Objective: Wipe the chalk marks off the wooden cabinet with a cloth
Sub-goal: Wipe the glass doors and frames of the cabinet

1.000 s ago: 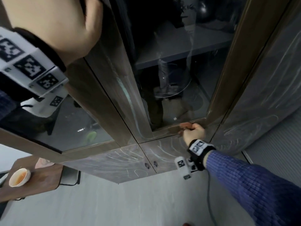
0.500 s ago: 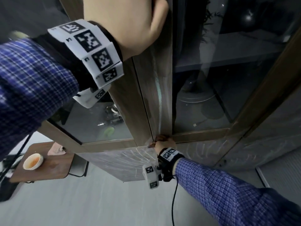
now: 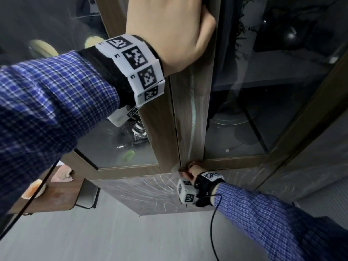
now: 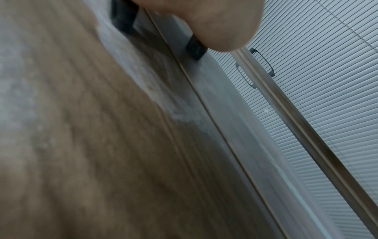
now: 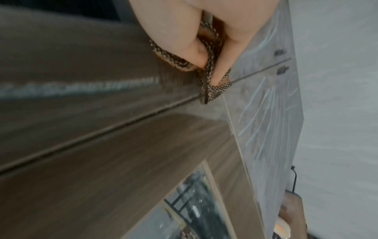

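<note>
Soft, thin cloth [image 5: 212, 85], bunched tight in right hand [image 3: 194, 171] w/ curled fingers at door's bottom corner of cabinet [image 3: 188, 113]. Left hand [image 3: 169, 29] flat up top, holding nothing. Prob. light, floppy; best kept wadded.

My brown-and-white patterned cloth [image 5: 210, 87], bunched, presses against the grey-brown wooden cabinet [image 3: 188, 119] at the foot of its glazed door's frame, beneath a pale vertical chalk streak [image 3: 192, 110]; white chalk scribbles [image 3: 150, 187] cover the lower panel.

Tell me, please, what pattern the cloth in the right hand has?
The cloth has a fine brown-and-cream check with an orange-brown patch, clearest in the right wrist view.
</note>
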Motion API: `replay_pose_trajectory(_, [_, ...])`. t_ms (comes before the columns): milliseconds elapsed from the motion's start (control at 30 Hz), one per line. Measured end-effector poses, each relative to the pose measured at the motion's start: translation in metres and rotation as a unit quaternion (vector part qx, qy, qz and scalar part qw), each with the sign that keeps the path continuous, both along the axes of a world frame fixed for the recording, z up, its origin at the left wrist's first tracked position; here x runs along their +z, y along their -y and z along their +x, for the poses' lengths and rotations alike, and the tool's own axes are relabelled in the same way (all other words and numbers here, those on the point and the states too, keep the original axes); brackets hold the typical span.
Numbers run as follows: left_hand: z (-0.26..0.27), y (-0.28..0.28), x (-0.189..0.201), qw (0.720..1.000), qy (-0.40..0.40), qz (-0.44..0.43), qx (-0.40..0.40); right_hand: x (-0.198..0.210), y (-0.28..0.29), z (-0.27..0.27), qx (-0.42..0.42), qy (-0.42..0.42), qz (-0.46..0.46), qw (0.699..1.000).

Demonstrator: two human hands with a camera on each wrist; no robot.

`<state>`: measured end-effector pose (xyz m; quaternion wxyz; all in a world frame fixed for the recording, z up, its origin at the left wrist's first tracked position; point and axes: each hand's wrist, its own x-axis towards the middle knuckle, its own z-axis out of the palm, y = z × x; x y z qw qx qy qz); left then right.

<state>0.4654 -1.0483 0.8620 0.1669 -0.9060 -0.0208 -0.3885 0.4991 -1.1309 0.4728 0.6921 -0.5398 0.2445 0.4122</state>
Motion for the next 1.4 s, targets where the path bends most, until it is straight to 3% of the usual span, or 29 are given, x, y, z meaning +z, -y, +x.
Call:
replay_pose_trajectory(133, [-0.003,0.001,0.003,0.997,0.061,0.042,-0.03,0.054,-0.011,-0.009,-0.056,-0.053,0.008,0.997])
replay_pose_trajectory(267, [-0.014,0.016,0.019,0.998,0.057,0.002,-0.001,0.129,0.007,-0.009,-0.087,-0.041,0.079,0.992])
replay_pose_trajectory(433, [-0.035,0.004,0.034,0.997,0.022,0.039,-0.066,0.245,0.016,-0.017,-0.099,0.07,0.15,0.981])
replay_pose_trajectory(567, [-0.058,-0.025,0.058,0.99,-0.006,0.072,-0.117,0.32,0.026,-0.023,-0.137,0.103,0.213,0.962])
replay_pose_trajectory(667, [-0.068,-0.05,0.077,0.994,0.018,0.071,-0.085,0.354,0.027,-0.029,-0.144,0.278,0.179,0.933])
replay_pose_trajectory(700, [-0.069,-0.058,0.08,0.995,0.017,0.077,-0.067,0.361,0.026,-0.03,-0.147,0.379,0.137,0.903])
replay_pose_trajectory(733, [-0.069,-0.065,0.08,0.994,0.013,0.089,-0.055,0.366,0.025,-0.026,-0.146,0.5,0.079,0.85])
replay_pose_trajectory(800, [-0.067,-0.072,0.077,0.992,0.008,0.115,-0.05,0.376,0.028,-0.014,-0.133,0.728,-0.07,0.669])
replay_pose_trajectory(833, [-0.065,-0.073,0.075,0.992,0.01,0.119,-0.052,0.38,0.031,-0.006,-0.122,0.799,-0.134,0.574])
replay_pose_trajectory(867, [-0.063,-0.073,0.073,0.992,0.013,0.117,-0.053,0.382,0.035,-0.001,-0.11,0.843,-0.184,0.493])
replay_pose_trajectory(900, [-0.061,-0.072,0.07,0.992,0.019,0.113,-0.055,0.381,0.04,0.002,-0.094,0.868,-0.219,0.435])
replay_pose_trajectory(967, [-0.055,-0.072,0.066,0.992,0.035,0.105,-0.058,0.37,0.047,0.003,-0.068,0.891,-0.261,0.365])
replay_pose_trajectory(1067, [-0.048,-0.07,0.061,0.992,0.054,0.097,-0.065,0.322,0.052,0.001,-0.005,0.886,-0.301,0.353])
replay_pose_trajectory(1167, [-0.043,-0.065,0.058,0.993,0.062,0.09,-0.05,0.261,0.059,-0.002,0.132,0.829,-0.293,0.457])
replay_pose_trajectory(1200, [-0.042,-0.064,0.057,0.993,0.065,0.088,-0.046,0.238,0.06,-0.004,0.187,0.797,-0.308,0.485])
replay_pose_trajectory(1233, [-0.041,-0.063,0.056,0.993,0.067,0.086,-0.046,0.222,0.06,-0.01,0.234,0.774,-0.319,0.494])
replay_pose_trajectory(1333, [-0.04,-0.068,0.056,0.992,0.071,0.093,-0.048,0.215,0.053,-0.025,0.271,0.794,-0.336,0.429])
replay_pose_trajectory(1400, [-0.041,-0.071,0.056,0.991,0.07,0.101,-0.044,0.246,0.044,-0.025,0.232,0.812,-0.297,0.447])
